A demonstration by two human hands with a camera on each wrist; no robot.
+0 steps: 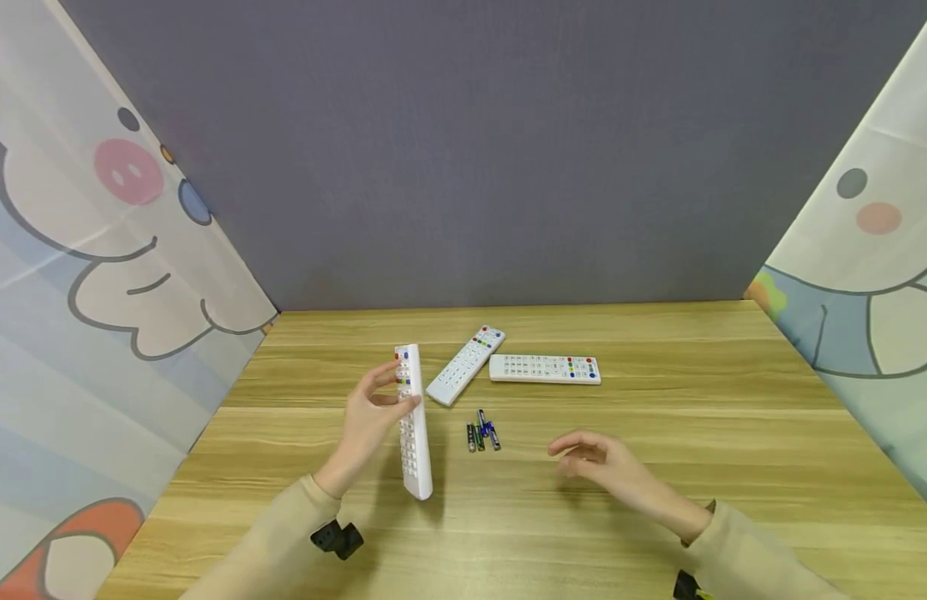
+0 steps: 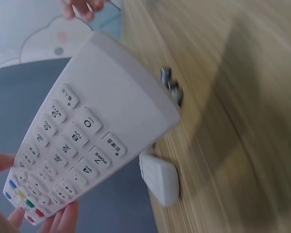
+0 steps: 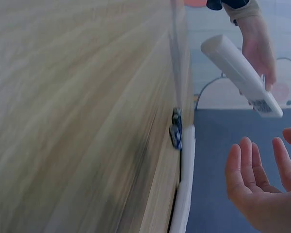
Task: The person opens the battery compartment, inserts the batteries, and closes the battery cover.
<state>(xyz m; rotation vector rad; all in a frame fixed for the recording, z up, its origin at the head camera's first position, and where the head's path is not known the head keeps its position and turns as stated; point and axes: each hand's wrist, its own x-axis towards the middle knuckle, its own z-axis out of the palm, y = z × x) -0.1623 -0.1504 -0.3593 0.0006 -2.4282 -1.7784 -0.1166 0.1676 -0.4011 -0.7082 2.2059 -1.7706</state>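
My left hand [image 1: 368, 421] grips a white remote control [image 1: 414, 433] near its end with the coloured buttons, holding it tilted above the table. Its keypad faces the left wrist camera, and its back with a small label shows in the right wrist view. My right hand [image 1: 602, 462] hovers over the table with fingers loosely bent and nothing in them. Between the hands lie several small batteries [image 1: 479, 437] in a cluster. Behind them rest two more white remotes, one slanted [image 1: 466, 365] and one lying crosswise [image 1: 544, 368].
The wooden table [image 1: 696, 392] ends at a dark grey panel [image 1: 493, 167] at the back. Cartoon-printed curtains [image 1: 73, 292] hang along both sides. A small black device [image 1: 338, 540] is strapped at the left wrist.
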